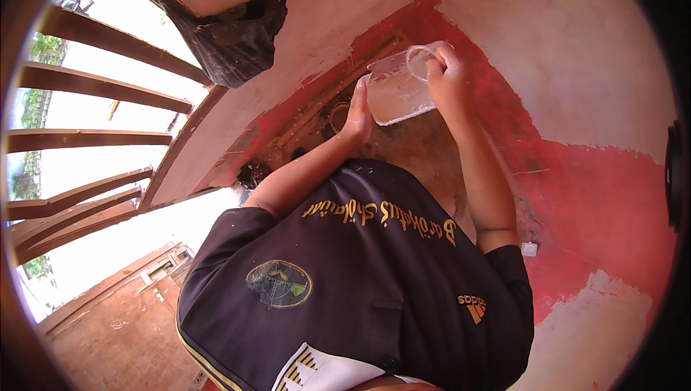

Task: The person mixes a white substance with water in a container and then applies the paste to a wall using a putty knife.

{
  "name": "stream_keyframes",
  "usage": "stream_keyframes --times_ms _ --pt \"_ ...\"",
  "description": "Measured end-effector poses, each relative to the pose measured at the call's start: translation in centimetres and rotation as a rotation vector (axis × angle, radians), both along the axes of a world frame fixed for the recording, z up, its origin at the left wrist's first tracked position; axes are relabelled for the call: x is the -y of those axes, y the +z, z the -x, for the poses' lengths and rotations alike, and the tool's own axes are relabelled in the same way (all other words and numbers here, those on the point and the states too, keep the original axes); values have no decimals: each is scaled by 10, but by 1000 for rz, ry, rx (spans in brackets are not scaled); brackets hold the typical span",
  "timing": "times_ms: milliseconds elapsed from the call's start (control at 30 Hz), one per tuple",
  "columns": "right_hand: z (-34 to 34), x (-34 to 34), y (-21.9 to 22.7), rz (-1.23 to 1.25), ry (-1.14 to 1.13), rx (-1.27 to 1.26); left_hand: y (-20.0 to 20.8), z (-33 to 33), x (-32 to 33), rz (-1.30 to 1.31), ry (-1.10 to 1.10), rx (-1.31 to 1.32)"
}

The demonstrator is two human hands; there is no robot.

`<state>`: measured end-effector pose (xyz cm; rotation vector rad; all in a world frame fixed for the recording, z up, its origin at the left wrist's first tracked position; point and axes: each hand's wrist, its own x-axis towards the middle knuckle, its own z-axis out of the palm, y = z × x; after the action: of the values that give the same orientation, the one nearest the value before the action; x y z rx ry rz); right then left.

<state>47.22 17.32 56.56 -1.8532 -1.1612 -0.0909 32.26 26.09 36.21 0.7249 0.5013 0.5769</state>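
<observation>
A clear, boxy plastic container (402,101) is held up in front of me, tilted, with its see-through walls showing the floor behind. My left hand (358,114) lies along its left side, thumb and fingers against the wall. At the container's upper right, my right hand (448,74) is closed on the rim of a clear round plastic cup (419,64). The cup overlaps the container's corner; I cannot tell whether its lower part is inside. Whatever the container holds, if anything, is hard to make out.
Wooden strips (317,114) lie along the wall's foot, near a brownish round vessel (340,116). A black plastic bag (241,34) hangs beside the barred window (108,88). To the right, a small white object (530,249) is by the red-painted wall (597,189).
</observation>
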Motion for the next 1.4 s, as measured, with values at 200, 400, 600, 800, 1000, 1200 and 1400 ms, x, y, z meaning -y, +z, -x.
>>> stream_keyframes --times_ms 200,400,600,800,1000,1200,1400 --pt "-14 9 -6 40 -92 -64 18 6 5 29 3 23" --pt "-30 21 -5 -79 -39 -661 14 15 0 48 16 23" --pt "-35 47 -11 -150 -147 -848 20 22 -2 -47 71 1" --pt "-40 74 -56 -202 -216 -929 54 35 -3 24 93 57" --pt "-37 96 -110 -197 -205 -1045 56 42 -9 19 148 -7" --pt "-23 113 -160 62 -325 -1104 61 52 -8 18 149 -31" --pt "-3 117 -220 197 -324 -1098 60 73 -7 74 223 -28"
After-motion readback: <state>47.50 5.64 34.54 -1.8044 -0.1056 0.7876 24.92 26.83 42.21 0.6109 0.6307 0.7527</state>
